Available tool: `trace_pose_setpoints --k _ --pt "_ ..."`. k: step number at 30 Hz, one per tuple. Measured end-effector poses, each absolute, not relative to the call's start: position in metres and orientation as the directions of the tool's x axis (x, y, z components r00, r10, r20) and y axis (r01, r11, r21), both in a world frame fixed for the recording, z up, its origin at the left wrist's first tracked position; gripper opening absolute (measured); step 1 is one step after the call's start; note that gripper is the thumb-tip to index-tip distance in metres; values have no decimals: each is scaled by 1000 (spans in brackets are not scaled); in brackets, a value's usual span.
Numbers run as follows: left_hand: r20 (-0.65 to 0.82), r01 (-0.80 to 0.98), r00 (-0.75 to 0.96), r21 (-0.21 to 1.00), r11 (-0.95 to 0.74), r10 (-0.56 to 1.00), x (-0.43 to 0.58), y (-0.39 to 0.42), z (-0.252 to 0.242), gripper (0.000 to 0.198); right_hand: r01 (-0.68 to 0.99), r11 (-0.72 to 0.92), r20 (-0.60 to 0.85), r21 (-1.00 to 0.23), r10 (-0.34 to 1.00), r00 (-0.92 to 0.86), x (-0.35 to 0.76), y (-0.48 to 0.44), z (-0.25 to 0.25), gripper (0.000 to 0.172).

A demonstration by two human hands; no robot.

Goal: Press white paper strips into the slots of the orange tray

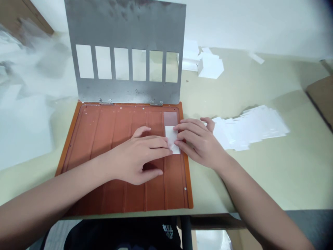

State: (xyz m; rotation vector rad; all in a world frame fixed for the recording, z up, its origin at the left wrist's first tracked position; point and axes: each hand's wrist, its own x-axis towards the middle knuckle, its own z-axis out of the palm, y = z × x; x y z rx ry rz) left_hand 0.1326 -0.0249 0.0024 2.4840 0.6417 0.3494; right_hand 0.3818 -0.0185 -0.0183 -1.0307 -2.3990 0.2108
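A small white paper piece (172, 139) lies near the right end of an orange ribbed mat (104, 129), in the lane below a pale rectangular patch. My left hand (137, 157) comes in from the left, its fingertips on the paper's left side. My right hand (199, 142) presses in from the right, its fingers gripping the opposite edge. The paper is partly hidden between my fingers. A loose pile of white paper pieces (249, 128) lies just beyond my right hand.
A grey metal plate (125, 24) with a row of several rectangular windows stands hinged to the mat's far edge. White folded paper pieces (210, 66) lie on the pale green table (286, 173) behind it. Brown cardboard (322, 97) sits at the right edge.
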Motion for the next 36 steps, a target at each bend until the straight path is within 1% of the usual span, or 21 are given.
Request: trace_pose_setpoints --k 4,7,9,12,15,18,24,30,36 --pt "132 361 848 566 -741 514 132 -25 2 41 668 692 422 -274 711 -563 380 -21 -18 10" --pt "166 337 856 539 -772 490 131 -25 -1 38 689 685 421 -237 711 -563 379 -21 -18 12" --pt "224 312 857 491 -813 465 131 -25 -4 36 697 683 422 -218 710 -564 378 -21 -18 12" --pt "296 318 847 383 -867 442 132 -25 -5 30 699 686 431 -201 703 -566 378 -21 -17 9" --pt "290 375 844 282 -883 451 134 -27 -2 28 698 684 430 -214 707 -561 377 -21 -16 9" --pt "260 404 851 231 -885 456 135 -30 1 33 700 673 414 -239 722 -554 376 -22 -16 10" --pt "233 429 850 215 -877 473 133 -32 -1 39 712 650 394 -265 747 -535 376 -23 -16 13" --pt "195 410 865 257 -875 462 134 -32 0 41 723 637 396 -268 757 -520 375 -23 -18 8" --pt "236 363 874 259 -895 424 138 -41 -5 48 721 611 381 -329 784 -490 374 -22 -20 6"
